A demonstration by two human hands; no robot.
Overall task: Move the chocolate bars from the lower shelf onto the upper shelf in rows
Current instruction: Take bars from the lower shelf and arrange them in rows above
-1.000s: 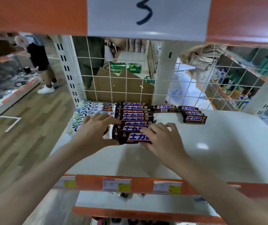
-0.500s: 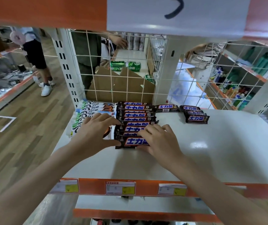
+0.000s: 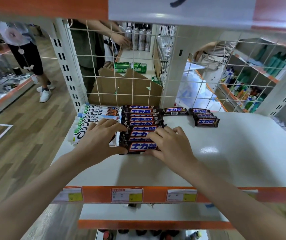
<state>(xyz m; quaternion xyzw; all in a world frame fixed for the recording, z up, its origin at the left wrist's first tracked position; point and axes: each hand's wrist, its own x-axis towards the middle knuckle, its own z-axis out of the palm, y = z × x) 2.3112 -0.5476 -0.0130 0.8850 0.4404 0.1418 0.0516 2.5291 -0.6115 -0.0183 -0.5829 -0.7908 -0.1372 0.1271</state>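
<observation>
— Nearest the orange shelf edge (image 3: 152,194)?
— Left hand (image 3: 98,137) and right hand (image 3: 170,144), fingers spread flat, pressing the front dark-brown wrapped chocolate bar (image 3: 141,147) from both ends on the white upper shelf (image 3: 225,161).
— Behind?
— Row of matching bars (image 3: 141,116), white-wrapped bars (image 3: 93,115) left, small stack (image 3: 206,118) right, wire grid (image 3: 131,80) beyond.
</observation>
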